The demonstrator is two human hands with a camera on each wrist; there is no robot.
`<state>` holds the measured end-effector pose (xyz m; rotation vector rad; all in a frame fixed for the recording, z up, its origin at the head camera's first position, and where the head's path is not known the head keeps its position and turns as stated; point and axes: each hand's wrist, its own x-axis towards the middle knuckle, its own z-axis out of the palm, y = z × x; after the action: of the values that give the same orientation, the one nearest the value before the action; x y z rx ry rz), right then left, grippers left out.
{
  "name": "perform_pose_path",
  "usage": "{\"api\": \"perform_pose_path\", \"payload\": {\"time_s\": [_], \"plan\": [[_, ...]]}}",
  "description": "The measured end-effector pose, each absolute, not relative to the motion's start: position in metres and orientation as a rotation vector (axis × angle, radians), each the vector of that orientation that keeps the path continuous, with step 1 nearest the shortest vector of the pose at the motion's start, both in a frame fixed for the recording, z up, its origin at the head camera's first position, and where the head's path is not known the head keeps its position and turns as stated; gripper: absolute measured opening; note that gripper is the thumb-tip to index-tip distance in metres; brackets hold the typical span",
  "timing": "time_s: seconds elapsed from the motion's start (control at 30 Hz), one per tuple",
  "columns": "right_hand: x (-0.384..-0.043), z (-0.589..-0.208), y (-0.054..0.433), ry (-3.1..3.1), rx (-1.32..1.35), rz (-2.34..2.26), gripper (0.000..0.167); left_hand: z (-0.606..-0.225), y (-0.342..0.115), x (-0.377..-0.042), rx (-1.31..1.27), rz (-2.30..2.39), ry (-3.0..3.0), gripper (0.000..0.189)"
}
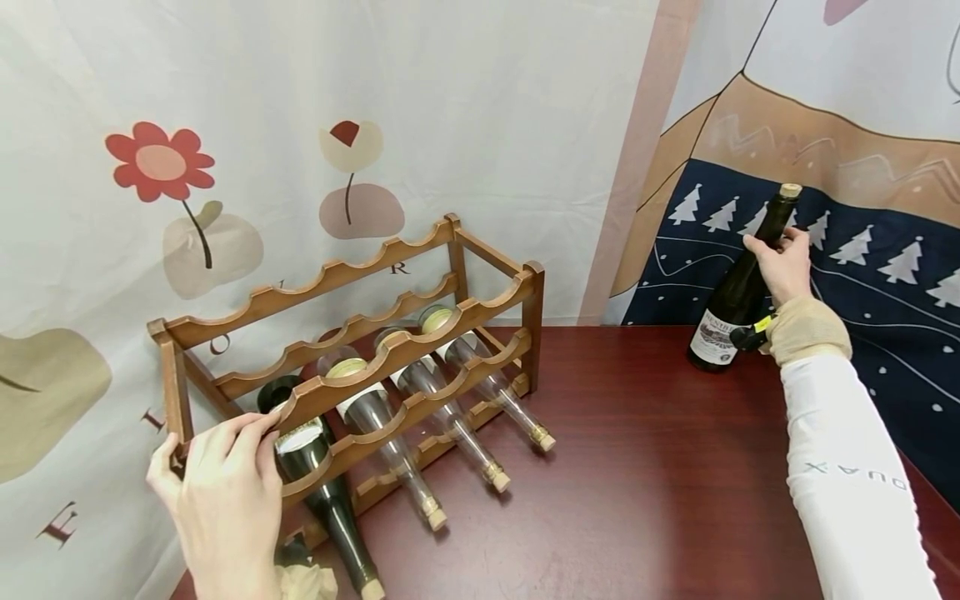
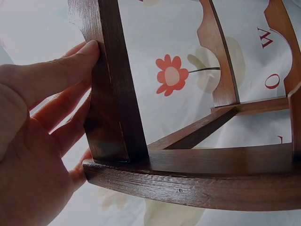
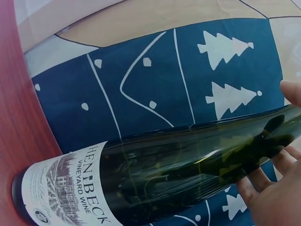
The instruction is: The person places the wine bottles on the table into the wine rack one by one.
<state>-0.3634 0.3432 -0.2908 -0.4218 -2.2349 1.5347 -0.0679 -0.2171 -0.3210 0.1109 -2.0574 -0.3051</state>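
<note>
A dark green wine bottle [image 1: 738,287] with a cork and a white label stands on the table at the right, leaning slightly. My right hand [image 1: 783,262] holds it by the neck, thumb on one side and fingers on the other; the label [image 3: 68,183] shows large in the right wrist view. At the left, my left hand [image 1: 228,487] grips the front left corner of a wooden wine rack [image 1: 397,358]. The left wrist view shows the thumb and fingers about the rack's rail [image 2: 110,84]. A dark green bottle [image 1: 341,517] lies in the rack's lower row, below this hand.
Three clear corked bottles, the nearest a clear bottle [image 1: 390,450], lie beside the green one, necks jutting out over the reddish table [image 1: 600,483]. Behind the rack hangs a pale printed curtain [image 1: 487,125]; a dark blue tree-printed cloth [image 1: 885,308] hangs behind the standing bottle.
</note>
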Motion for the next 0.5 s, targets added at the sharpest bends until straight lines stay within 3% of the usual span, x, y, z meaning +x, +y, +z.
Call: {"api": "perform_pose_path", "payload": {"time_s": [0.3, 0.5], "plan": [[-0.3603, -0.2928, 0.3444, -2.221, -0.399, 1.463, 0.066, -0.3184, -0.2176, -0.0653, 0.123, -0.261, -2.123, 0.014], [-0.3595, -0.2972, 0.3466, -2.249, -0.373, 1.357, 0.033, -0.3188, -0.2168, -0.0658, 0.107, -0.279, -2.099, 0.013]]}}
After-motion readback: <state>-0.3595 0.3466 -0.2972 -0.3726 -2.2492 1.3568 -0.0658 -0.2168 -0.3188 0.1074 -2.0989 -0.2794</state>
